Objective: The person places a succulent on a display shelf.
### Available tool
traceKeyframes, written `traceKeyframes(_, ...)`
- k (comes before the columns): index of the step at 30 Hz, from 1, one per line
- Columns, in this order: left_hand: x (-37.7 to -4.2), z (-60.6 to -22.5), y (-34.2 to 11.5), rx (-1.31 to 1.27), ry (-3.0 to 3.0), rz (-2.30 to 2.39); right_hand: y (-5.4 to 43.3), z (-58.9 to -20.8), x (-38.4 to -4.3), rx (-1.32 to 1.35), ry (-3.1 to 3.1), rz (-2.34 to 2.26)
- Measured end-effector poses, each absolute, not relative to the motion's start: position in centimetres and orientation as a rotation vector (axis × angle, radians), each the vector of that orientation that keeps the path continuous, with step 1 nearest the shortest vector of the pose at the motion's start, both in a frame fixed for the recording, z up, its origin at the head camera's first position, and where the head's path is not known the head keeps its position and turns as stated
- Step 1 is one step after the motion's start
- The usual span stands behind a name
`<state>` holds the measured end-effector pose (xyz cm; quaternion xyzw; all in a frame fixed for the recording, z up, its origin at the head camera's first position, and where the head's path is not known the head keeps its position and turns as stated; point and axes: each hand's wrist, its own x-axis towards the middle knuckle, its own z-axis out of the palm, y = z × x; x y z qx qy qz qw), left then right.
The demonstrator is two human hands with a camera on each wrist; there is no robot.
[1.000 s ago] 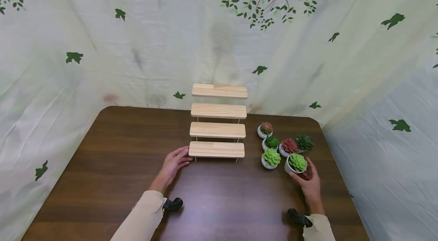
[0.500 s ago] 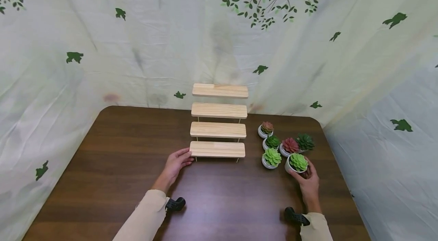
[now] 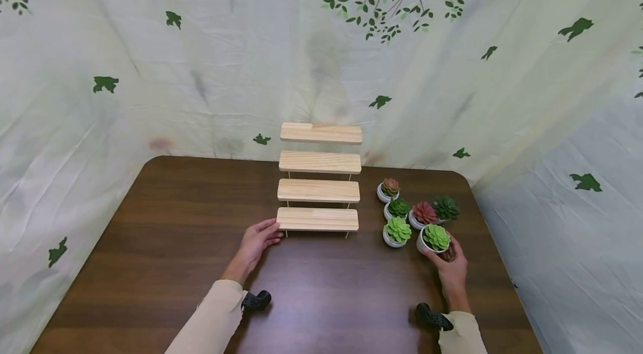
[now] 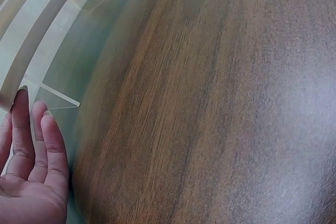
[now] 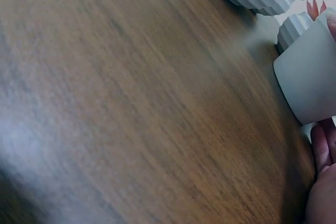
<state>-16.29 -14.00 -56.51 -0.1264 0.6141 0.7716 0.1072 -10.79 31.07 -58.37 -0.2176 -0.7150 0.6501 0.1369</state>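
Note:
In the head view a four-tier wooden display stand (image 3: 318,191) stands at the back middle of the table. My left hand (image 3: 253,245) reaches its lowest shelf (image 3: 317,219), fingers touching the left end. The left wrist view shows these fingers (image 4: 53,148) mostly straight below the shelf's edge; the thumb is not clearly seen. On the right, my right hand (image 3: 454,273) grips a light-green potted succulent (image 3: 435,238) by its white pot, thumb in front and fingers at the side. That smooth pot (image 5: 310,72) appears in the right wrist view, seemingly on or close to the table.
Several more potted succulents cluster right of the stand: a reddish one (image 3: 389,188), a light-green one (image 3: 398,230), a red one (image 3: 424,214) and dark-green ones, including the rearmost right (image 3: 445,208). A leaf-print curtain (image 3: 221,63) hangs behind the brown table (image 3: 321,298).
My left fingers have shifted slightly against the shelf end. The right wrist has moved a little to the left while the hand stays at the same pot. Stand and plants look unmoved.

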Motion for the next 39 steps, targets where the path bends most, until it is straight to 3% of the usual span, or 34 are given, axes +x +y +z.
traceKeyframes(17, -16.3, -56.1, -14.2, -0.361, 1.803, 2.238, 30.9, -56.1, -10.5, -0.606, -2.014, 1.889)
traceKeyframes(39, -16.5, -56.4, -14.3, -0.394, 1.821, 2.205, 27.2, -49.1, -11.9, -0.259, -2.130, 1.897)
